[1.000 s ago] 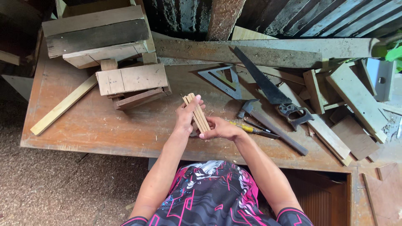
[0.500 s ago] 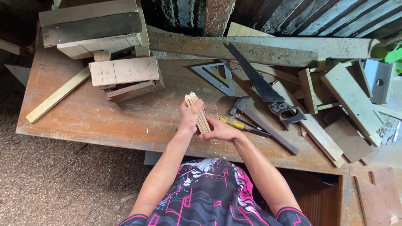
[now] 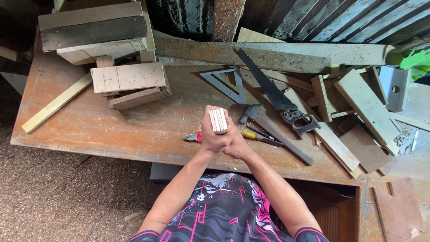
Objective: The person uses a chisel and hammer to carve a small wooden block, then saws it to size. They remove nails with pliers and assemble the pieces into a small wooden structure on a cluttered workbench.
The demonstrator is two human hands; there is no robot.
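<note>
Both my hands are clasped around a bundle of several thin wooden sticks (image 3: 219, 120) held upright above the brown workbench (image 3: 112, 130). My left hand (image 3: 210, 136) wraps the bundle from the left and my right hand (image 3: 236, 144) grips its lower part from the right. Just beyond my hands lie red-handled pliers (image 3: 193, 137), a yellow-handled screwdriver (image 3: 253, 135) and a hammer (image 3: 273, 134).
A hand saw (image 3: 273, 92) and a metal triangle square (image 3: 226, 84) lie farther back. Stacked wooden blocks (image 3: 127, 80) and a long strip (image 3: 56, 103) sit at the left. Offcut boards (image 3: 358, 116) pile up at the right. A long plank (image 3: 251, 54) runs along the back.
The bundle of sticks went from tilted to upright, end-on to the camera, with both hands closing together around it. The pliers under my hands came into view.
</note>
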